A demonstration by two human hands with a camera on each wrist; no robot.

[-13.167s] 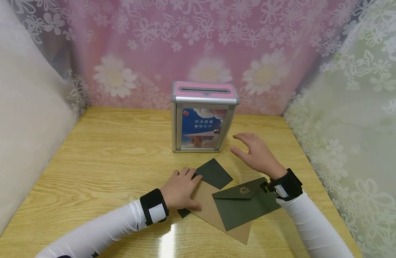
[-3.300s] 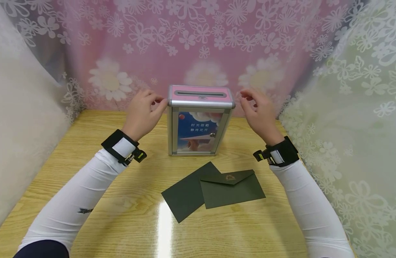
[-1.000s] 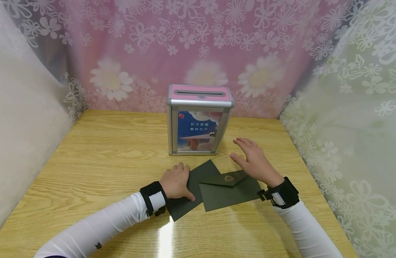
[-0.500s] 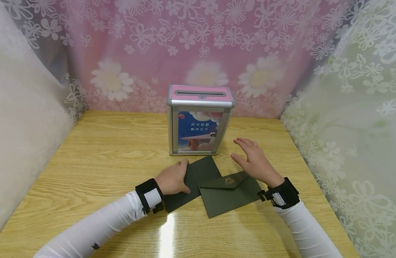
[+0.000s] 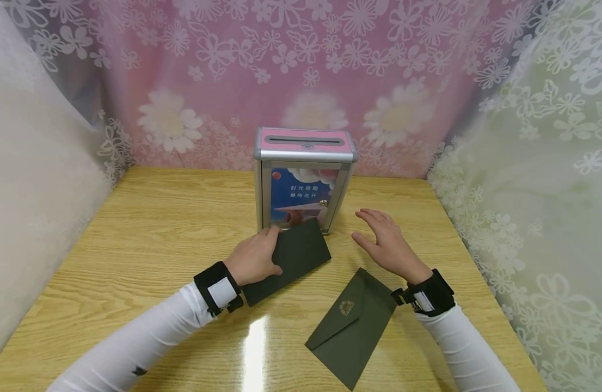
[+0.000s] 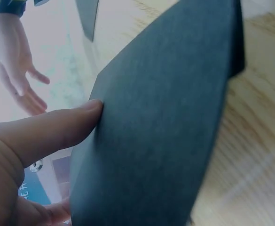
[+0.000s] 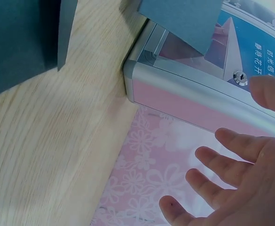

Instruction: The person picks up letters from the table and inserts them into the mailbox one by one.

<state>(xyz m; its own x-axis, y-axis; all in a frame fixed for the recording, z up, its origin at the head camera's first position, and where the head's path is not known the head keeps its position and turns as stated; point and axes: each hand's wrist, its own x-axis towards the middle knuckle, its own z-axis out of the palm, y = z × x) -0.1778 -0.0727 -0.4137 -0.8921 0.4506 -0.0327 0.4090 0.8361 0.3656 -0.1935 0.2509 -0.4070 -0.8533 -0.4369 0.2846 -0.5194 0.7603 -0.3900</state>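
My left hand [image 5: 254,256] pinches a dark green envelope [image 5: 301,253] by its left part, thumb on the near face and fingers behind. The envelope is tilted up and overlaps the lower front of the letter box [image 5: 306,185] in the head view. In the left wrist view the thumb [image 6: 76,120] presses on its plain, slightly bowed side. A second green envelope [image 5: 355,326], with a gold emblem on its pointed flap, lies on the table nearer the front. My right hand [image 5: 391,245] hovers beside the box's right side, fingers spread and holding nothing.
The letter box stands upright at the back centre, with a grey-rimmed slot [image 5: 306,140] in its pink top and a lock [image 5: 323,203] on its front door. A pink floral curtain [image 5: 208,81] hangs behind the wooden table [image 5: 149,245].
The tan envelope seen 13 seconds ago is gone. In the last second my left hand has lifted the plain-sided envelope towards the box; the flapped one has swung round and slid nearer.
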